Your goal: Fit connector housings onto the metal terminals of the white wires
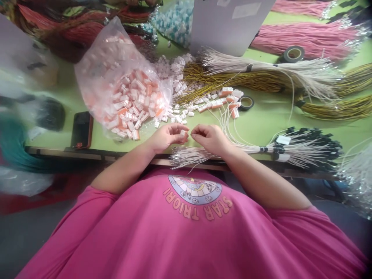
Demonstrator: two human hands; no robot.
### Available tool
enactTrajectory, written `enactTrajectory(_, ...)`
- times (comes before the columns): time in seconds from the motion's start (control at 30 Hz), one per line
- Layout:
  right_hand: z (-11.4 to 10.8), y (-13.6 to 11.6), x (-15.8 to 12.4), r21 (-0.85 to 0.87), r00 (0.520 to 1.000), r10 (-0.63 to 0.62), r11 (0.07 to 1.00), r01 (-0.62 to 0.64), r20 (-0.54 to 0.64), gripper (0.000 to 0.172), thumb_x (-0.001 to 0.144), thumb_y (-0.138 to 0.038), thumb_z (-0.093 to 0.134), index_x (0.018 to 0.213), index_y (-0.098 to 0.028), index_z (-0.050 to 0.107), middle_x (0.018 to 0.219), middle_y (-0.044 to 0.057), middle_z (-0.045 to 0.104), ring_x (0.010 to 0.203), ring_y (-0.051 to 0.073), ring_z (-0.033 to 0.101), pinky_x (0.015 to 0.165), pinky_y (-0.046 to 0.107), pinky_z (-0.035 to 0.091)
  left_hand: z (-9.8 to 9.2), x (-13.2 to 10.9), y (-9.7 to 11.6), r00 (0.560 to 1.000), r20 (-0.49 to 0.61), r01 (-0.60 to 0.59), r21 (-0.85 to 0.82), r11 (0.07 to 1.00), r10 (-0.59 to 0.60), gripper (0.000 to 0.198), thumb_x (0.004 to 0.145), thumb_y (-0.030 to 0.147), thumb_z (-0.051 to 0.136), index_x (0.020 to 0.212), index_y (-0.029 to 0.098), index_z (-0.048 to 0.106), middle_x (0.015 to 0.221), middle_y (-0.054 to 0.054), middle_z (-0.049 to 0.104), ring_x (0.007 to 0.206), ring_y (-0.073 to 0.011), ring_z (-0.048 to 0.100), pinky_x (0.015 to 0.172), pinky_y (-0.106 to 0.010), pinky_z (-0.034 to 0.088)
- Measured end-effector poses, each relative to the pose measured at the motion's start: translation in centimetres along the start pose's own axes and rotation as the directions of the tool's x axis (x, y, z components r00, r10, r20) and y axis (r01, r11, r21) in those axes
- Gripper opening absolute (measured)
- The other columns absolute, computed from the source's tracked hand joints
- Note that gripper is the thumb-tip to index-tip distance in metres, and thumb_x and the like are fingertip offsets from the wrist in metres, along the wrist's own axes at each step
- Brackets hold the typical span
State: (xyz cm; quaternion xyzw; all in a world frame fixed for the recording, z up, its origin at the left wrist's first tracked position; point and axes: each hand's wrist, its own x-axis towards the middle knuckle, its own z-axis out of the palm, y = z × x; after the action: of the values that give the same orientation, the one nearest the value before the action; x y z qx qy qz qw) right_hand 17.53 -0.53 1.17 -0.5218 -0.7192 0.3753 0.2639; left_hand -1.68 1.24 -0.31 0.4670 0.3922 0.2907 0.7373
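Between the thumb and fingers of my left hand (168, 137) is a small white-and-orange connector housing (183, 133). My right hand (209, 138) is pinched just to the right of it, fingertips together; whatever it may hold is too small to make out. Below the right hand lies a bundle of white wires (192, 155), tied with black tape and ending in black connectors (315, 149) at the right. Beyond the hands, several white wires lead to orange-and-white connectors (217, 102) on the table.
A clear plastic bag (116, 73) spills orange-and-white housings at left, beside a phone (81, 130). Loose white housings (177, 73) lie behind. Yellow wires (261, 80), pink wires (305, 38) and tape rolls (246, 103) occupy the right. A grey box (229, 27) stands at the back.
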Motion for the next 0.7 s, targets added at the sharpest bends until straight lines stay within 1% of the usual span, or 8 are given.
enactTrajectory(0.07,0.2,0.1,-0.2,-0.074,0.997,-0.034,0.997,0.029,-0.068,0.016,0.077,-0.022,0.050,0.074,-0.015,0.065,0.065,0.002,0.063,0.060,0.011,0.052,0.060,0.026,0.038,0.0,0.1,-0.2,1.000,-0.002,0.001,0.001,1.000,-0.001,0.030,0.072,0.022,0.072,0.098,0.011,0.061,0.074,-0.003,0.064,0.069,-0.0101,0.061,0.066,-0.024,0.048)
enactTrajectory(0.13,0.4,0.3,-0.3,-0.156,0.992,-0.072,0.986,0.056,-0.100,0.018,0.078,-0.022,0.049,0.075,-0.015,0.066,0.068,0.004,0.065,0.062,0.012,0.054,0.061,0.027,0.039,-0.1,0.1,-0.2,1.000,-0.015,0.010,-0.005,1.000,-0.010,0.031,0.073,0.024,0.072,0.100,0.011,0.061,0.075,-0.002,0.064,0.069,-0.0095,0.060,0.065,-0.024,0.047)
enactTrajectory(0.23,0.7,0.7,-0.3,-0.254,0.989,-0.111,0.964,0.082,-0.101,0.021,0.079,-0.022,0.047,0.076,-0.015,0.066,0.070,0.006,0.066,0.064,0.014,0.056,0.063,0.028,0.039,-0.1,0.0,-0.1,0.999,-0.038,0.031,-0.001,1.000,-0.031,0.032,0.074,0.024,0.071,0.101,0.012,0.061,0.076,-0.002,0.064,0.069,-0.0094,0.060,0.065,-0.024,0.048)
enactTrajectory(0.33,1.0,1.1,-0.4,-0.302,0.985,-0.138,0.948,0.101,-0.106,0.022,0.080,-0.022,0.045,0.076,-0.016,0.066,0.070,0.007,0.067,0.065,0.015,0.057,0.064,0.028,0.039,0.0,-0.1,0.1,0.998,-0.069,0.019,0.073,0.997,-0.014,0.028,0.074,0.021,0.069,0.099,0.012,0.062,0.073,-0.002,0.063,0.066,-0.0091,0.059,0.066,-0.025,0.049)
enactTrajectory(0.43,1.4,1.3,-0.5,-0.297,0.984,-0.148,0.948,0.111,-0.102,0.022,0.080,-0.022,0.045,0.076,-0.016,0.066,0.070,0.006,0.066,0.065,0.015,0.057,0.063,0.028,0.039,0.3,-0.3,0.2,0.992,-0.121,0.007,0.202,0.979,0.018,0.027,0.073,0.019,0.069,0.098,0.012,0.065,0.073,-0.002,0.065,0.062,-0.0087,0.058,0.066,-0.025,0.050)
enactTrajectory(0.53,1.6,1.3,-0.4,-0.239,0.991,-0.119,0.966,0.099,-0.069,0.022,0.081,-0.022,0.045,0.076,-0.016,0.065,0.069,0.006,0.066,0.064,0.014,0.057,0.064,0.028,0.040,0.6,-0.4,0.1,0.993,-0.114,0.028,0.305,0.952,0.008,0.028,0.074,0.021,0.068,0.101,0.013,0.067,0.075,-0.003,0.067,0.062,-0.0092,0.059,0.065,-0.025,0.050)
enactTrajectory(0.7,1.8,1.2,-0.3,-0.206,0.998,-0.034,0.978,0.024,-0.045,0.019,0.079,-0.021,0.047,0.072,-0.015,0.063,0.066,0.005,0.064,0.061,0.014,0.055,0.061,0.027,0.039,0.8,-0.1,-0.6,0.996,-0.089,0.017,0.331,0.944,0.013,0.031,0.073,0.019,0.067,0.104,0.013,0.067,0.072,-0.002,0.067,0.062,-0.0101,0.061,0.064,-0.025,0.051)
